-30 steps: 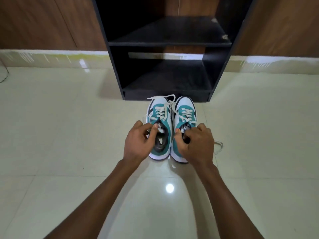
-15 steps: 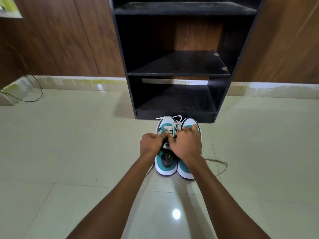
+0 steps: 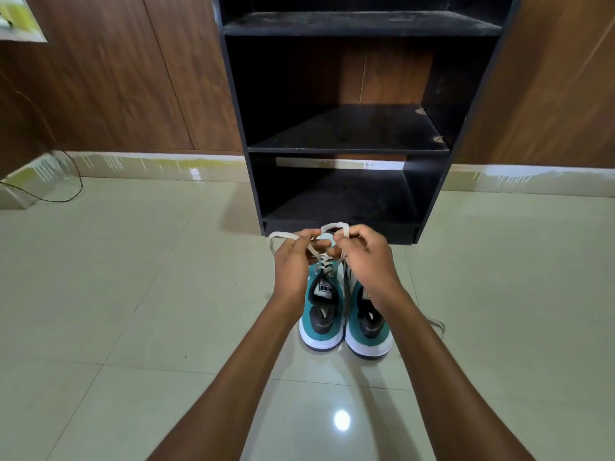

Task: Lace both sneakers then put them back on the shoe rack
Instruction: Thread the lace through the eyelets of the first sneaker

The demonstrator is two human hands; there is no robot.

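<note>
Centre of frame: two teal-and-white sneakers stand side by side, touching, heels toward the camera, on the cream tiled floor (image 3: pixel 133 294) just in front of the black shoe rack (image 3: pixel 336 128). The left hand (image 3: pixel 293 264) and right hand (image 3: pixel 366 261) hover above the left sneaker (image 3: pixel 321 314), each pinching a loop of its white lace (image 3: pixel 324 257) between thumb and curled fingers. The right sneaker (image 3: pixel 367 331) is partly hidden; its lace appears to trail loose at right. A black cable (image 3: pixel 71 191) lies at far left.

Both hands (image 3: pixel 332 261) pinch white laces (image 3: pixel 334 227) above the left sneaker (image 3: pixel 322 314).
</note>
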